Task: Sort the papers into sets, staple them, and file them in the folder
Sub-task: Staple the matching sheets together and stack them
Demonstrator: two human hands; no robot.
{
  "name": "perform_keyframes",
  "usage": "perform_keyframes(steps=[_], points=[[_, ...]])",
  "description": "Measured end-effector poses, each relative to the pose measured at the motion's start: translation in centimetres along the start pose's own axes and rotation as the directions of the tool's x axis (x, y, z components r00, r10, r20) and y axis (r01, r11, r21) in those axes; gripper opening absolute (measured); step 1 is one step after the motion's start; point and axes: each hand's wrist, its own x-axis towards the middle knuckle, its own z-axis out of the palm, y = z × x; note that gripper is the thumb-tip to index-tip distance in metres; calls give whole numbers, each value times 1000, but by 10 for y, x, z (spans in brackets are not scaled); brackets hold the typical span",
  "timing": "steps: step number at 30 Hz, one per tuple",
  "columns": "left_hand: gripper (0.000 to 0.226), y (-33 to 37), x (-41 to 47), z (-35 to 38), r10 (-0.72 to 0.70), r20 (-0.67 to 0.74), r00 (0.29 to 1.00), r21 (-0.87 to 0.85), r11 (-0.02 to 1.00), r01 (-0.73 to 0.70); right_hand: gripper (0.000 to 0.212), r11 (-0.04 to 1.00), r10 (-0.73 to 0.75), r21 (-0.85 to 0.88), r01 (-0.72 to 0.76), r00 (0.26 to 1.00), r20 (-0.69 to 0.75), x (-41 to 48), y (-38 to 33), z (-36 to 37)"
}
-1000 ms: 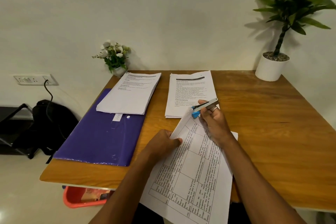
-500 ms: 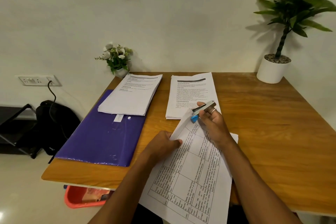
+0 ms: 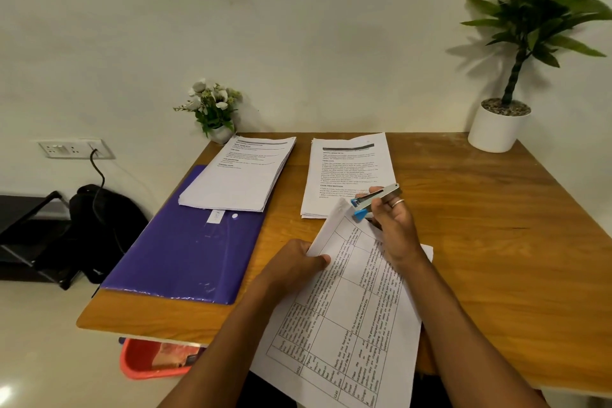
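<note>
My left hand (image 3: 296, 263) pinches the left edge of a set of papers printed with a table (image 3: 347, 325), which lies slanted over the table's front edge. My right hand (image 3: 392, 227) grips a small silver and blue stapler (image 3: 374, 200) with its jaws at the top corner of that set. A purple folder (image 3: 185, 252) lies at the left, with a stack of papers (image 3: 238, 172) resting on its far end. Another stack of printed papers (image 3: 347, 172) sits in the middle, just beyond the stapler.
The wooden table (image 3: 496, 242) stands against a white wall. A small flower pot (image 3: 217, 109) sits at its back left corner, a large potted plant (image 3: 500, 126) at the back right. Below on the floor are a red basket (image 3: 149, 359) and a black bag (image 3: 99, 225).
Both hands hold nearly the same pose; the stapler's jaws stay at the corner of the set. The camera has shifted slightly.
</note>
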Motion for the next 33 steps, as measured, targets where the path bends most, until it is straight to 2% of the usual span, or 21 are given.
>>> perform_keyframes(steps=[4,8,11,15,19,22,28,33], points=[[31,1,-3,0,8,4,1000,-7,1000,-8,19,994,-15,-109,18,1000,28,0,3,1],[17,4,-4,0,-8,-1,1000,14,1000,8,18,983,-8,-185,14,999,32,-1,4,1],[26,2,0,1,-25,-6,1000,23,999,25,31,986,41,-162,-33,998,42,1,3,-1],[45,0,3,2,-43,-31,999,38,998,45,40,993,114,-46,-110,988,102,6,-5,-6],[39,-1,2,1,-3,-11,1000,12,1000,3,29,985,171,-13,-172,968,183,12,-19,-11],[35,1,0,0,-3,-9,1000,27,1000,3,25,979,203,-67,-193,955,218,15,-26,-12],[32,3,-3,-1,-9,4,1000,-1,1000,9,38,963,269,-83,-256,923,276,24,-31,-16],[32,2,-2,-1,0,11,1000,-30,1000,0,35,959,282,-76,-272,900,332,26,-30,-7]])
